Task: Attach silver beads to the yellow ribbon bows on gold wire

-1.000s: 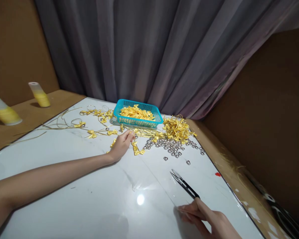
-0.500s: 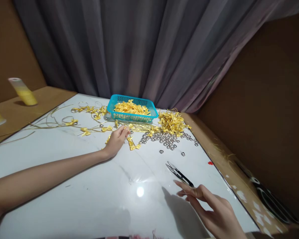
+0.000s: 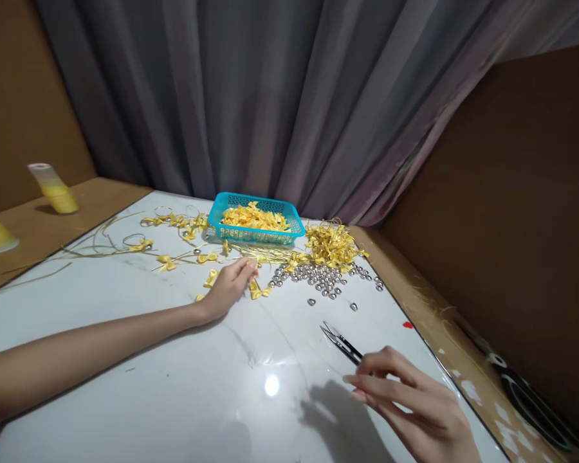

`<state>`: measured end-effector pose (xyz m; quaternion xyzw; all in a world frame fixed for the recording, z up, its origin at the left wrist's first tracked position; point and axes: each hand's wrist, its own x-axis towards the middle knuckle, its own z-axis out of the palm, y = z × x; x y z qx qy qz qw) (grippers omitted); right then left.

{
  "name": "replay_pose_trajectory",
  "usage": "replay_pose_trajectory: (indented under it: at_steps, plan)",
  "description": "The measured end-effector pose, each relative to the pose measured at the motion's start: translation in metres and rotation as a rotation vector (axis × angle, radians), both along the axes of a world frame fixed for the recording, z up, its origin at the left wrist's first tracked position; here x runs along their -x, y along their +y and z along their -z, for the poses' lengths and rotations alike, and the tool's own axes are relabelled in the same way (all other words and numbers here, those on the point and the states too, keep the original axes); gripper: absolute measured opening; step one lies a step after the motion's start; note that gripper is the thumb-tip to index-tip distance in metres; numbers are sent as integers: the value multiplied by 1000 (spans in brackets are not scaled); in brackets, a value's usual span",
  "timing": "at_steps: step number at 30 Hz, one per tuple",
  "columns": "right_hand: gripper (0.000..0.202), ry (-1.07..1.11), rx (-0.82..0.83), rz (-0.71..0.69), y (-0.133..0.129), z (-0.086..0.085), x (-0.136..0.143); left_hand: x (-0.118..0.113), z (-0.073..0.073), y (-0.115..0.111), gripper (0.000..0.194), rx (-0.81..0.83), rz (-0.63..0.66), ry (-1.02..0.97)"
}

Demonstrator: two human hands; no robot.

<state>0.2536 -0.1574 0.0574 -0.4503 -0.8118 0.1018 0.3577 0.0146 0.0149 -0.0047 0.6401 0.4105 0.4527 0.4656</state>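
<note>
My left hand reaches to the middle of the white board, its fingers pinched together over yellow bows and gold cords; what is between the fingertips is too small to make out. Black thread snips lie on the board, blades pointing up and left. At the lower right, my right hand hovers by their handle end and partly covers it, fingers bent; whether it touches them or holds something small is unclear. Silver heart-shaped beads are scattered right of my left hand.
A turquoise basket of yellow bows stands at the back, beside a heap of yellow bows. Two yellow spools are at the far left. Large scissors lie at the right edge. A grey curtain hangs behind.
My right hand has shifted and its fingers have curled, now covering the handle end of the snips. My left hand stays among the bows, slightly moved. The view has tilted a little.
</note>
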Motion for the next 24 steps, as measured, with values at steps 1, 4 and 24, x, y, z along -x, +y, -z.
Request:
replay_pose_trajectory:
  at_steps: [1,4,24]
  plan:
    - [19,4,19,2,6,-6,1,-1,-3,-6,33,17,54,6]
    - [19,20,139,-72,32,-23,7,-1,-12,-21,33,43,237,27]
    - [10,298,570,-147,98,9,38,2,-10,-26,31,-60,668,204]
